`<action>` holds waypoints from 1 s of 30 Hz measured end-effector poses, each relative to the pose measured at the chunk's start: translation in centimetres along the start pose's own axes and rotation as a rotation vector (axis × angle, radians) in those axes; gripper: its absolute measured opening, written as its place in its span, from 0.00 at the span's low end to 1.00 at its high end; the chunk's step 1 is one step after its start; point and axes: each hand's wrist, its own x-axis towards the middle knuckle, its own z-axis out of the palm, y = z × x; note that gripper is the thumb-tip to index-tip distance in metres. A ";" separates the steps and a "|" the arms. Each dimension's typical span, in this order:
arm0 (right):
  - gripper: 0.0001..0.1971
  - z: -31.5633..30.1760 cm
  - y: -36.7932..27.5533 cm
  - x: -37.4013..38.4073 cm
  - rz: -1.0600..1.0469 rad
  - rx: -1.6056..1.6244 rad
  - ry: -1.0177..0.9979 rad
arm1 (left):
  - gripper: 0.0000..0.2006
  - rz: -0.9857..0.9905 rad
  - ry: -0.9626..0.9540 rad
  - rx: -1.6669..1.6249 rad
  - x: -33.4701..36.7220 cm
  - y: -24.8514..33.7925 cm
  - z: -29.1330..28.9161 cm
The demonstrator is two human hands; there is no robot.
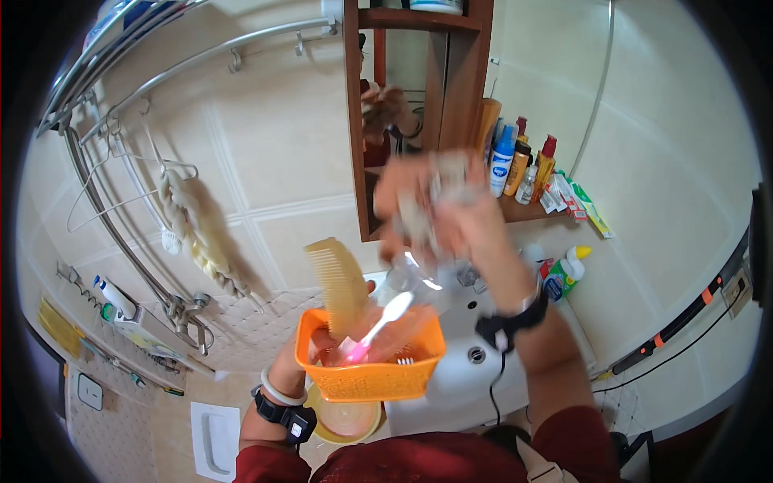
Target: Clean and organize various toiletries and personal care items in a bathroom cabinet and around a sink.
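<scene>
An orange plastic basket (370, 384) is held up in front of me, with my left hand (320, 339) closed on its left side and partly hidden by it. Inside stand a wide pale-yellow comb (341, 282) and a white-and-pink toothbrush (380, 327), along with a pinkish see-through thing. White prongs (405, 361) show near the basket's right end. Above and beyond the basket, my right hand (479, 229) is smeared by motion. Greyish-white things (419, 217) show among its fingers, too blurred to name. Just below that hand is a shiny clear object (419, 272).
Behind the basket lies a white sink (451, 386) with a drain. A brown mirror cabinet (475, 72) hangs ahead, its shelf holding several bottles and tubes. A green bottle (565, 274) stands at the sink's right. Below the basket is a yellow basin (346, 420). Rails line the left wall.
</scene>
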 end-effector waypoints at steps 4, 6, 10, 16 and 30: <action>0.10 3.5 -3.2 14.3 -0.595 -0.827 0.073 | 0.26 0.022 0.211 0.129 -2.1 -0.1 -1.4; 0.01 6.7 -4.4 16.7 -0.484 -0.981 0.153 | 0.25 0.009 0.340 0.072 -4.0 -0.6 -1.8; 0.14 4.2 0.7 19.1 -1.041 -1.536 0.347 | 0.16 0.122 0.466 0.068 -6.0 -2.0 -2.8; 0.39 0.3 10.0 10.6 -0.334 -1.428 -0.068 | 0.20 0.090 0.393 -0.055 -6.0 -2.7 -5.4; 0.21 5.3 5.4 11.3 -0.800 -0.641 0.060 | 0.32 0.006 0.317 -0.066 -7.6 -2.9 -7.3</action>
